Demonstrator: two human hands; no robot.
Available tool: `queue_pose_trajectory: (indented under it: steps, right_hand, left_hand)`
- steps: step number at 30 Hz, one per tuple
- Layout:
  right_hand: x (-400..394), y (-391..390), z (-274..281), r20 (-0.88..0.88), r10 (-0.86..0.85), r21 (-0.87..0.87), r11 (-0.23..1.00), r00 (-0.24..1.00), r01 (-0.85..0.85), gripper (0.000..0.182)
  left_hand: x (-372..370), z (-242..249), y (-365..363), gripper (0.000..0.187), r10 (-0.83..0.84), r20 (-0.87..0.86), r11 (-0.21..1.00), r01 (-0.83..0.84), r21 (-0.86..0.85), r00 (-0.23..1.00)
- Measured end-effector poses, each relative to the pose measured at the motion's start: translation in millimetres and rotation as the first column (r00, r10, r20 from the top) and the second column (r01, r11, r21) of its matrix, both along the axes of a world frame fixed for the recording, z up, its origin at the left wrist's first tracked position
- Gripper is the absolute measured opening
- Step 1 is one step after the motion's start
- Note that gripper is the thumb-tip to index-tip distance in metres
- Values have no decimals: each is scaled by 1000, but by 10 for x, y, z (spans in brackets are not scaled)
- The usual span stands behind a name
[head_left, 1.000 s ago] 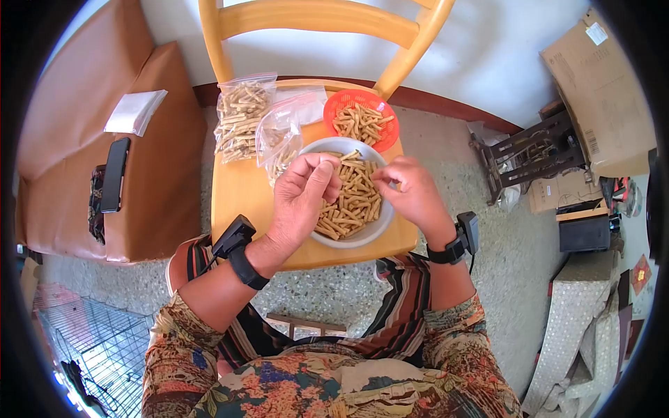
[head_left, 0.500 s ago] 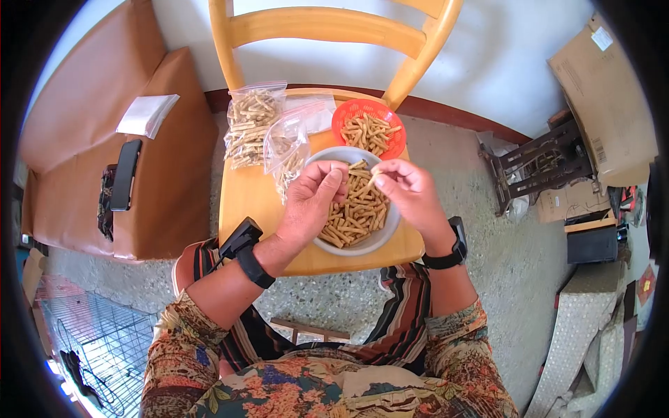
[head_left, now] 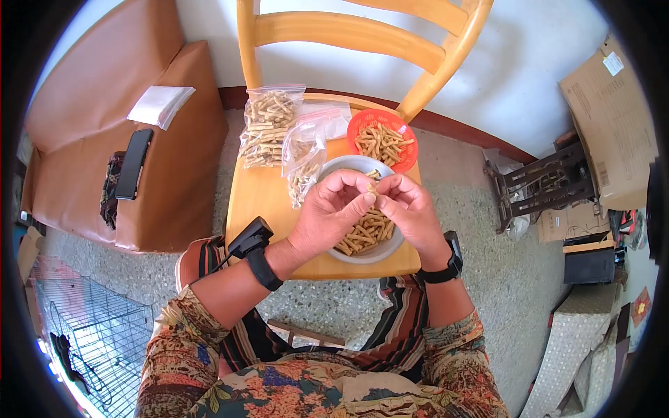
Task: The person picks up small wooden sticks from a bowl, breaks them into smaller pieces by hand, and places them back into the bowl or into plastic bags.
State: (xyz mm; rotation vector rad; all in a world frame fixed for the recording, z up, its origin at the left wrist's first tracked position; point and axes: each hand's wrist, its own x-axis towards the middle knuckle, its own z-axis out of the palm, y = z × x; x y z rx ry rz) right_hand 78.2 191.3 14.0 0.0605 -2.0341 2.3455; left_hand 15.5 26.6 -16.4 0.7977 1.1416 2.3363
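Note:
Over the grey bowl (head_left: 348, 258) of tan stick-like pieces (head_left: 367, 233), my left hand (head_left: 327, 214) and my right hand (head_left: 413, 211) meet at the fingertips. A small tan piece (head_left: 372, 189) is pinched between them, mostly covered by the fingers. Behind the bowl sits a red basket (head_left: 412, 155) with more sticks (head_left: 382, 144). To its left are an open clear bag (head_left: 304, 164) partly filled with sticks and a fuller bag (head_left: 268, 127). A flat clear bag (head_left: 334, 117) lies behind them.
Everything stands on a wooden chair (head_left: 245, 209) whose backrest (head_left: 348, 31) rises behind. On the left, a brown sofa (head_left: 185, 153) bears a phone (head_left: 134, 164) and white plastic packets (head_left: 160, 106). A wire cage (head_left: 97, 334) is lower left; a cardboard box (head_left: 605, 129) is at right.
My hands have come together, closing the gap between their fingertips above the bowl. The chair and its contents appear shifted slightly right in the view.

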Motion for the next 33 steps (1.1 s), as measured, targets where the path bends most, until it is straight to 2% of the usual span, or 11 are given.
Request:
queue_pose_trajectory:
  steps: [1,6,10,13,15,18,25,27,28,31,33]
  right_hand:
    - [-5,-6,-4,1,2,1,1000,1000,-2,11]
    - [-8,-29,-29,11,30,-39,999,1000,-29,14]
    - [-8,-30,-36,28,25,-29,999,999,-24,15]
    - [-6,-64,-30,19,16,-10,1000,1000,-16,15]
    - [3,-82,-22,40,10,-38,999,999,-9,14]
    - [-4,-69,-75,-21,-1,12,1000,1000,1,16]
    - [34,-122,-9,-101,-15,-4,1000,995,15,23]
    - [45,-156,19,-163,22,-6,1000,986,-23,26]
    - [52,-159,13,-163,23,-6,1000,986,-24,26]
    - [60,-154,-2,-123,-38,48,998,992,44,25]
    - [41,-149,9,-268,-144,205,957,953,203,19]
  left_hand:
    - [-7,1,-12,16,2,1,1000,-2,1,1000]
    - [-30,56,-85,17,183,-493,917,-329,-227,850]
    - [-35,105,-92,16,197,-599,893,-394,-218,777]
    - [-14,29,-49,21,203,-477,904,-351,-244,855]
    - [5,23,4,28,146,-54,980,-152,-128,988]
    - [25,102,28,32,146,66,989,-145,-14,987]
    - [-26,17,0,28,61,-8,996,-62,-68,998]
    - [-30,21,-10,23,19,244,991,14,-131,970]
    - [-37,-6,-11,23,19,244,991,13,-131,969]
    - [-51,-78,-11,22,-5,214,988,38,-150,977]
    - [-41,-85,-15,21,-47,194,965,95,-244,980]
